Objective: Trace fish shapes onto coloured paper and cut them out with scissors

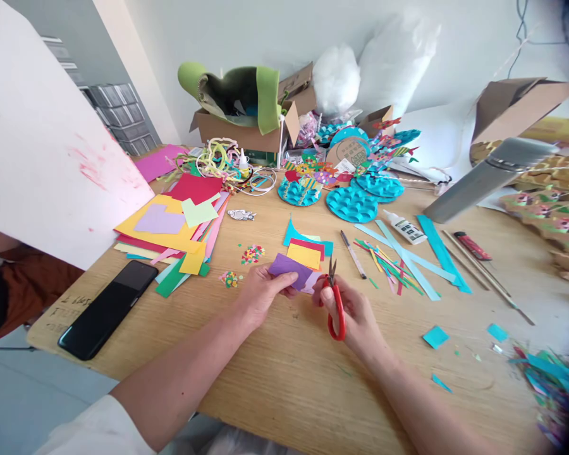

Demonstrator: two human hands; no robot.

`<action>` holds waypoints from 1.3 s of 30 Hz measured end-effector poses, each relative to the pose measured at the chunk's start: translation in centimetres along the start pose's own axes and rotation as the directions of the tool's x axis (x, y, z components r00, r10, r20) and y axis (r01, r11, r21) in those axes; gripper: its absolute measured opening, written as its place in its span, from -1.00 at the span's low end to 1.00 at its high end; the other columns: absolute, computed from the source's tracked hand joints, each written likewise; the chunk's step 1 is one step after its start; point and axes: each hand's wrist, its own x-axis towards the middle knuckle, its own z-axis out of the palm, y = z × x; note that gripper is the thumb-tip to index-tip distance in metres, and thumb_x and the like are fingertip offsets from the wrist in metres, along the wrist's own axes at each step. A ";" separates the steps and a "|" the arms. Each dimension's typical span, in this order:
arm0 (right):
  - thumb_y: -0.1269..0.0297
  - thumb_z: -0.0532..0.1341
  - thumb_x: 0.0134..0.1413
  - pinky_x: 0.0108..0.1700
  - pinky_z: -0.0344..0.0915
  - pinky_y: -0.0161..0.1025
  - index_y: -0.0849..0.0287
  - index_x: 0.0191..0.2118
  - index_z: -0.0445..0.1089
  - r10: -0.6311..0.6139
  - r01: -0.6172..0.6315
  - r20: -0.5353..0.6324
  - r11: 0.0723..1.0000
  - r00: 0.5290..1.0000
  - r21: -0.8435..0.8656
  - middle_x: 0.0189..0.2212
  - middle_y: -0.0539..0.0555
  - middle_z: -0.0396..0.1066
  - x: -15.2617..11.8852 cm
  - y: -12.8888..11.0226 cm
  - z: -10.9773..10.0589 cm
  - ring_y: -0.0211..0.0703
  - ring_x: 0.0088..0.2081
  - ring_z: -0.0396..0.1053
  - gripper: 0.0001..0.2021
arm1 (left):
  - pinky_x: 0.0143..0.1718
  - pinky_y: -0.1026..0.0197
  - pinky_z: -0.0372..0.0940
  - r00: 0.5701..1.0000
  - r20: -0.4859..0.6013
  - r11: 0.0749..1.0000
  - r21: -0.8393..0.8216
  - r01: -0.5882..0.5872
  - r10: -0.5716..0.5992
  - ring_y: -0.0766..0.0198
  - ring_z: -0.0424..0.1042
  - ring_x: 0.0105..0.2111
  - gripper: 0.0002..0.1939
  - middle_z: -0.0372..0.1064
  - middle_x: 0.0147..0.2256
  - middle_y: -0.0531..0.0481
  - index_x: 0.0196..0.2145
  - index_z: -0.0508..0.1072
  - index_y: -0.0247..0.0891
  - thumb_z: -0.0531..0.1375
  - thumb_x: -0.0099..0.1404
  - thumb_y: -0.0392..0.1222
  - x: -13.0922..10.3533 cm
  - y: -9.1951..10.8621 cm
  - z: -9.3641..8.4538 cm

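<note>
Between the thumb and fingers of my left hand (260, 294) is a piece of purple paper (291, 270). My right hand (353, 309) grips red-handled scissors (336, 309), their blades pointing up and away, just right of the purple paper. The blades look slightly parted and are not on the paper. Behind the purple piece lie a yellow paper rectangle (303, 254), a red piece and a blue curved offcut (296, 232). A pale lilac piece (312, 282) shows partly beneath my hands. Two small piles of paper confetti (253, 254) sit beyond my left hand.
A black phone (108, 309) and stacked coloured papers (165, 221) are at left. Right of centre lie a pen (353, 254), thin paper strips (384, 262), a glue bottle (405, 227) and a grey tumbler (490, 180). Blue egg-carton crafts (351, 203) stand behind; paper scraps (550, 379) lie right.
</note>
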 end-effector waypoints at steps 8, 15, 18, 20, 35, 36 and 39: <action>-0.17 0.10 0.15 -0.52 0.02 -0.30 0.14 -0.52 0.16 0.146 -0.132 0.208 0.988 0.967 -0.078 -0.62 -0.03 0.22 -0.8 -0.6 0.9 -0.30 -0.57 0.11 -0.53 | -0.46 0.30 0.30 0.999 -0.027 0.998 -0.054 -0.029 0.028 0.34 0.41 -0.52 -0.77 0.52 -0.46 -0.07 -0.40 0.56 -0.34 0.36 0.02 -0.12 0.0 0.1 0.1; -0.14 0.15 0.13 -0.52 0.00 -0.31 0.16 -0.52 0.17 0.166 -0.145 0.257 0.985 0.952 -0.098 -0.62 -0.05 0.22 -0.8 -0.3 1.0 -0.32 -0.57 0.09 -0.55 | -0.51 0.30 0.32 0.999 -0.034 0.998 -0.056 -0.034 0.032 0.34 0.41 -0.55 -0.82 0.49 -0.52 0.00 -0.47 0.54 -0.32 0.36 0.01 -0.15 -0.1 0.0 0.2; -0.14 0.17 0.11 -0.52 -0.02 -0.31 0.15 -0.54 0.17 0.175 -0.156 0.253 0.983 0.952 -0.094 -0.63 -0.05 0.21 -0.7 -0.2 1.1 -0.32 -0.58 0.09 -0.54 | -0.52 0.31 0.32 0.999 -0.023 0.997 -0.064 -0.035 0.033 0.36 0.40 -0.57 -0.83 0.46 -0.55 0.03 -0.49 0.53 -0.31 0.36 0.00 -0.16 0.0 0.0 0.2; -0.15 0.18 0.09 -0.53 -0.01 -0.31 0.15 -0.55 0.17 0.191 -0.179 0.254 0.981 0.948 -0.071 -0.65 -0.05 0.21 -0.7 -0.2 1.1 -0.32 -0.59 0.10 -0.54 | -0.52 0.31 0.32 1.000 -0.020 0.997 -0.070 -0.026 0.024 0.36 0.39 -0.56 -0.83 0.46 -0.54 0.03 -0.50 0.53 -0.32 0.36 -0.01 -0.16 0.0 0.0 0.2; -0.21 0.15 0.08 -0.56 0.04 -0.33 0.16 -0.55 0.19 0.230 -0.241 0.283 0.971 0.931 0.002 -0.67 -0.03 0.25 -0.8 -0.4 1.4 -0.33 -0.62 0.13 -0.50 | -0.54 0.29 0.31 0.999 -0.013 0.991 -0.124 0.042 -0.044 0.36 0.37 -0.57 -0.76 0.43 -0.56 0.04 -0.49 0.50 -0.34 0.41 -0.10 -0.17 -0.2 0.2 0.4; -0.21 0.15 0.08 -0.56 0.05 -0.33 0.16 -0.54 0.20 0.227 -0.238 0.285 0.971 0.931 0.005 -0.67 -0.03 0.26 -0.8 -0.4 1.4 -0.33 -0.61 0.15 -0.50 | -0.55 0.30 0.30 0.999 -0.022 0.991 -0.127 0.041 -0.044 0.37 0.36 -0.58 -0.77 0.41 -0.57 0.05 -0.50 0.50 -0.34 0.41 -0.10 -0.18 -0.2 0.2 0.4; -0.22 0.13 0.09 -0.55 0.08 -0.33 0.17 -0.52 0.22 0.225 -0.240 0.291 0.971 0.930 0.014 -0.64 -0.01 0.28 -0.8 -0.5 1.3 -0.31 -0.59 0.19 -0.50 | -0.58 0.32 0.28 0.998 -0.044 0.990 -0.134 0.038 -0.044 0.38 0.34 -0.60 -0.78 0.39 -0.60 0.07 -0.53 0.48 -0.33 0.40 -0.11 -0.19 -0.2 0.2 0.5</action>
